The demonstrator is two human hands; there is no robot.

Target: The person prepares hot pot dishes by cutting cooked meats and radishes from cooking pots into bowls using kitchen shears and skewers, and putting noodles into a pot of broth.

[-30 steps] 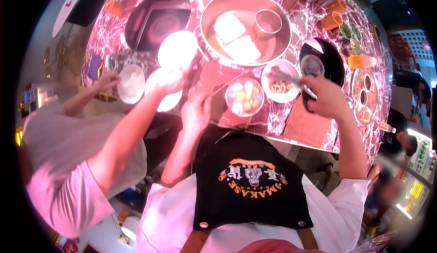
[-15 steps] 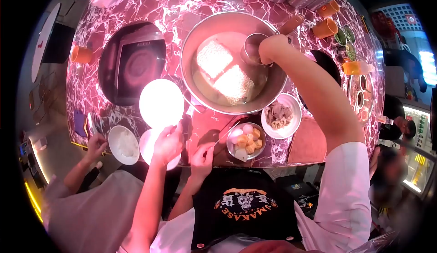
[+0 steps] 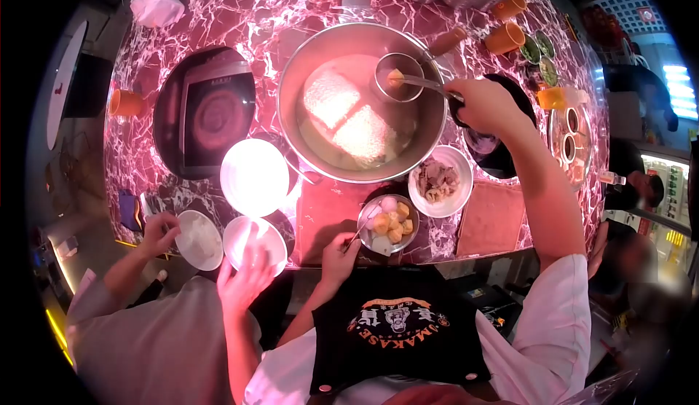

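Observation:
My right hand [image 3: 484, 105] grips a long metal utensil [image 3: 426, 83] with a dark handle; its exact kind is unclear. A small yellow-orange piece [image 3: 395, 78] shows at its tip, over a round metal strainer or ladle [image 3: 400, 93] with a wooden handle. This sits inside the large metal pot [image 3: 286, 124], where two noodle blocks [image 3: 364, 134] lie in broth. Pinched in my left hand [image 3: 338, 258] is a thin rod [image 3: 357, 235], reaching to the rim of a metal bowl [image 3: 413, 248] of pink balls and yellow chunks.
At left, another person's hands [image 3: 247, 277] are by a white bowl [image 3: 280, 248] and a bowl of white food [image 3: 198, 241]. A bright white bowl [image 3: 255, 178] stands near the black cooker [image 3: 211, 106]. A bowl of meat [image 3: 440, 186] and orange cups [image 3: 504, 38] are at right.
My right hand has drawn back rightward from the ladle, and the metal utensil now shows. The other person's hand has moved lower, over the smaller white bowl. My left hand stays near the metal bowl.

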